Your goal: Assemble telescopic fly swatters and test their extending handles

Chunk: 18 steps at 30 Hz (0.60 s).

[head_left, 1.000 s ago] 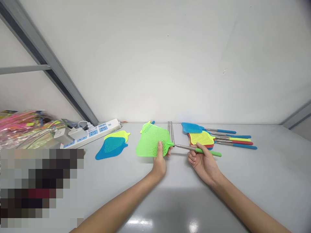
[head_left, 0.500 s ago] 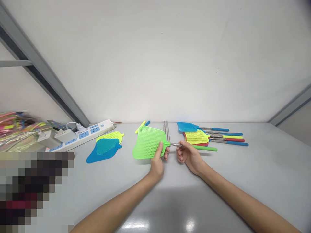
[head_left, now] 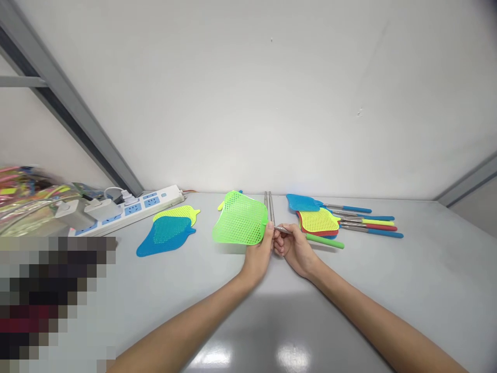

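Note:
My left hand [head_left: 259, 255] pinches the neck of a green fly swatter head [head_left: 243, 220], thumb on top. Close beside it, my right hand [head_left: 295, 251] is closed around the metal rod of a green handle [head_left: 325, 241]. Rod and head meet at the neck, between my two hands; my fingers partly cover the joint. The swatter is held a little above the table. Behind the green head lie two bare metal rods [head_left: 271, 204] and a yellow handle [head_left: 221, 205], largely hidden, with a blue tip by it.
To the left, a blue swatter head [head_left: 166, 235] overlaps a yellow swatter head [head_left: 188, 211]. A white power strip [head_left: 132, 211] with plugs stands behind them, near plastic-wrapped items [head_left: 23, 202]. At right lie several swatters with handles, a yellow mesh head [head_left: 319, 221] among them. A wall [head_left: 248, 103] closes the back.
My hands have come closer together at the neck. The green head has turned and tilted, and the handle's far end has dipped slightly. The camera view has shifted a little.

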Available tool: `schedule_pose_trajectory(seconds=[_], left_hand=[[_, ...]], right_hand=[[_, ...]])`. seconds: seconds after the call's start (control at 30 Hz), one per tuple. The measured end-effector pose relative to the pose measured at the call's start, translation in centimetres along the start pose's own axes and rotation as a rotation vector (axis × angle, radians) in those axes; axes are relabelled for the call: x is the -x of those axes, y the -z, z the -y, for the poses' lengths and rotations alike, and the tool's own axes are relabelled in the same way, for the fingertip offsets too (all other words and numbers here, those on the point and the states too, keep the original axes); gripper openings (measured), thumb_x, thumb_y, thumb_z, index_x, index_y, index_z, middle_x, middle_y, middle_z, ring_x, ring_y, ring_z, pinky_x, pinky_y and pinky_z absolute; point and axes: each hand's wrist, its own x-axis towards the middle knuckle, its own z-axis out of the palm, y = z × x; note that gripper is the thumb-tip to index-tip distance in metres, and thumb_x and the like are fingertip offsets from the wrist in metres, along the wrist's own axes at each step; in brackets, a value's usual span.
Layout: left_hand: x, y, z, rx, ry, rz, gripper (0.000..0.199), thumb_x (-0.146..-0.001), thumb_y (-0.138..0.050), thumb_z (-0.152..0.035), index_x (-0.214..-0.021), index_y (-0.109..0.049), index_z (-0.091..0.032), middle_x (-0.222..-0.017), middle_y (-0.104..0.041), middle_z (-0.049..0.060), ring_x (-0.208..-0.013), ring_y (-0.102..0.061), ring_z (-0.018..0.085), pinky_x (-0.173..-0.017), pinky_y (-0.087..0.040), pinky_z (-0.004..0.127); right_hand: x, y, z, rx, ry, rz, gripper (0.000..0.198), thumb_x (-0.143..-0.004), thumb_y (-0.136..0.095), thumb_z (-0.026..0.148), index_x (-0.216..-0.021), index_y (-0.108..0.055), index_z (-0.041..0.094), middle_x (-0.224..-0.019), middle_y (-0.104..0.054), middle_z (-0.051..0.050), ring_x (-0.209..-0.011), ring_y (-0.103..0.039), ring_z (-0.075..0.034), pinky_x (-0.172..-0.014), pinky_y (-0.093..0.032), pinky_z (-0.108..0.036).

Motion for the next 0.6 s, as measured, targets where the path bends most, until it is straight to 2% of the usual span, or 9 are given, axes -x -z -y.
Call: schedule_pose_trajectory(seconds=[0.17,0.37,0.6], left_hand=[[-0.2,0.2,0.2,-0.015,0.029,0.027,0.047,-0.08,-0.033,-0.05,-0.045,-0.041,-0.019,-0.041,-0.04,-0.004,-0.042,-0.039,0.01,-0.046,-0.033,0.022],[-0.3,0.5,0.5,-0.032,0.039,0.009,0.04,-0.074,-0.045,-0.049,-0.047,-0.041,-0.02,-0.042,-0.039,-0.005,-0.043,-0.038,0.01,-0.046,-0.032,0.022],[-0.1,0.5,1.1,-0.018,0.059,-0.004,0.035,-0.074,-0.046,-0.046,-0.05,-0.045,-0.02,-0.047,-0.045,-0.004,-0.047,-0.044,0.012,-0.049,-0.036,0.023]], right_hand=[[0.1,-0.3,-0.1,0.042,0.008,0.004,0.03,-0.075,-0.044,0.033,-0.054,-0.056,0.015,-0.042,-0.042,0.002,-0.046,-0.044,-0.011,-0.043,-0.029,-0.023],[0.1,-0.5,-0.3,0.063,0.004,-0.038,0.031,-0.072,-0.055,0.036,-0.048,-0.048,0.017,-0.038,-0.032,0.007,-0.036,-0.028,-0.006,-0.04,-0.022,-0.021],[0.4,-0.1,-0.3,0.077,-0.07,0.0,0.033,-0.076,-0.046,0.031,-0.047,-0.047,0.016,-0.034,-0.03,0.007,-0.033,-0.028,-0.006,-0.039,-0.02,-0.021]])
